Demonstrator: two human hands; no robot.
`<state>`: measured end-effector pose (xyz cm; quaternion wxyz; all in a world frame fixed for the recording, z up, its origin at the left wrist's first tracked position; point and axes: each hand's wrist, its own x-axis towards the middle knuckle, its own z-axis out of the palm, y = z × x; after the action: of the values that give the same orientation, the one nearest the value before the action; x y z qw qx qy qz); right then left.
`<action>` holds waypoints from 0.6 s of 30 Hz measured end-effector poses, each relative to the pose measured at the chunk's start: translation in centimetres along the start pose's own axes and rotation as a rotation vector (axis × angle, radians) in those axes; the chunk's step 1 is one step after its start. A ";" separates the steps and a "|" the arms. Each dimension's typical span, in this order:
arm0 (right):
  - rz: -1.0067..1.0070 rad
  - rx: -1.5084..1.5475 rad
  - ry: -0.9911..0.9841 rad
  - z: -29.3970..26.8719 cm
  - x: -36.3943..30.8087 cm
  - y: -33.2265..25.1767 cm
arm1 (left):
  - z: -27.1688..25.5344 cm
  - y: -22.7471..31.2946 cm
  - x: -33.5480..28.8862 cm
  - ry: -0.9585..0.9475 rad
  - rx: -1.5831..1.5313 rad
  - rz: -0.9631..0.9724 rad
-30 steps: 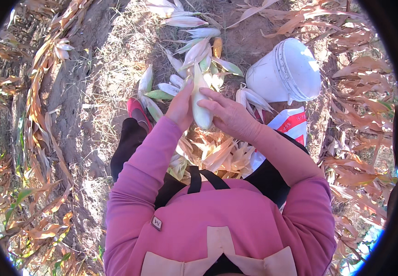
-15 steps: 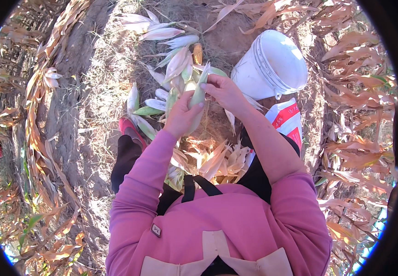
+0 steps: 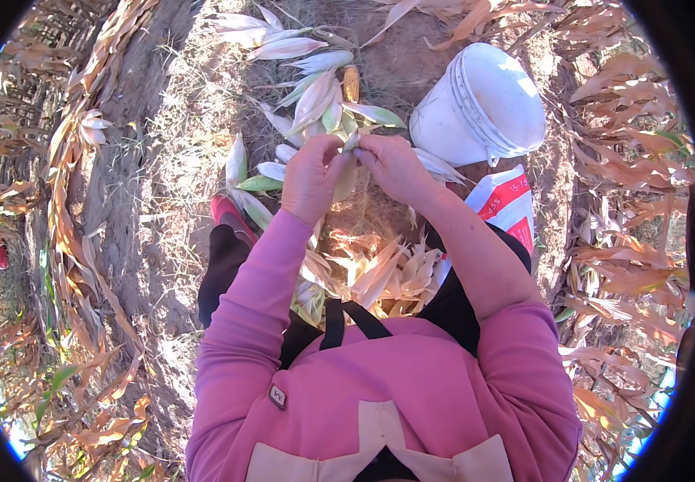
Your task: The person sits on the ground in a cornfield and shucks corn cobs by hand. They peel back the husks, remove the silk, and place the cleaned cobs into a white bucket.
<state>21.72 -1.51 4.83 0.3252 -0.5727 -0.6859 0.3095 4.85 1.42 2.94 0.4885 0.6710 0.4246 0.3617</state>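
An ear of corn in its pale green husk (image 3: 346,181) is between my two hands, its tip pointing away from me. My left hand (image 3: 309,177) is closed around its left side. Fingers of my right hand (image 3: 395,167) pinch the husk at the tip, close to the left thumb. Much of the ear is hidden behind the hands. Just beyond them lies a heap of unhusked corn ears (image 3: 315,104), with a bare yellow ear (image 3: 351,83) at its far side.
A white bucket (image 3: 446,112) lies tipped at the far right, its mouth turned right. Beside my right leg is a white and red sack (image 3: 501,197). Stripped husks (image 3: 379,273) lie between my legs. Dry corn stalks (image 3: 628,201) line both sides.
Both hands have come together at the ear's tip. My left hand has moved up the ear, and the ear now shows less between them. The view has shifted slightly.
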 end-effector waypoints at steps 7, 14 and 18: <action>-0.067 -0.125 0.007 0.3 -0.2 -0.5 | -0.3 -0.9 0.2 -0.010 0.071 0.046; -0.050 -0.266 0.080 0.8 -0.4 -1.0 | -0.1 -0.6 -0.2 -0.135 -0.209 -0.102; 0.169 -0.231 0.150 0.3 0.7 2.0 | 0.8 -0.2 -1.2 -0.235 -0.340 -0.040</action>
<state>22.51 -0.52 3.13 0.2803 -0.6834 -0.6401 0.2115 5.05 0.02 2.49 0.6479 0.6079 0.3110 0.3377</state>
